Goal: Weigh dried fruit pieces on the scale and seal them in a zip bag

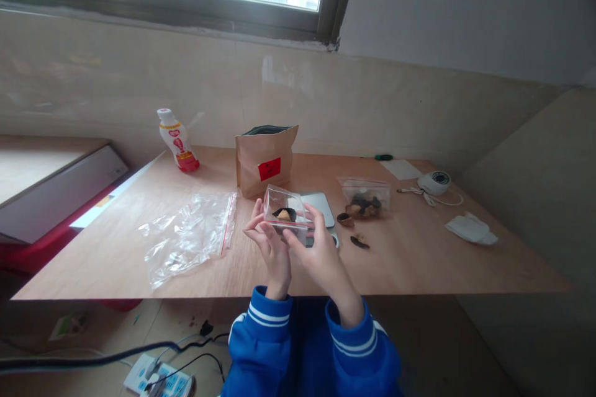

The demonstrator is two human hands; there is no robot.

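Note:
A small clear zip bag [285, 197] with a red seal line is held up in front of me, over the table. Inside it are dried, curled brown-and-dark pieces [285, 214] that look like peel. My left hand [270, 245] grips the bag at its left and lower side, thumb near the red seal. From the right, my right hand [319, 248] pinches the same edge with thumb and fingers. Behind the bag, partly hidden, lies a flat silver-topped scale [321, 206]. Loose dried pieces [345, 219] rest on the table to its right.
An upright brown paper pouch [251, 167] stands behind my hands. Larger clear zip bags [195, 232] lie left; a filled bag [365, 198] sits right. Farther out are a bottle [177, 139], a white dome camera [434, 182] with cable, and a crumpled tissue [471, 228].

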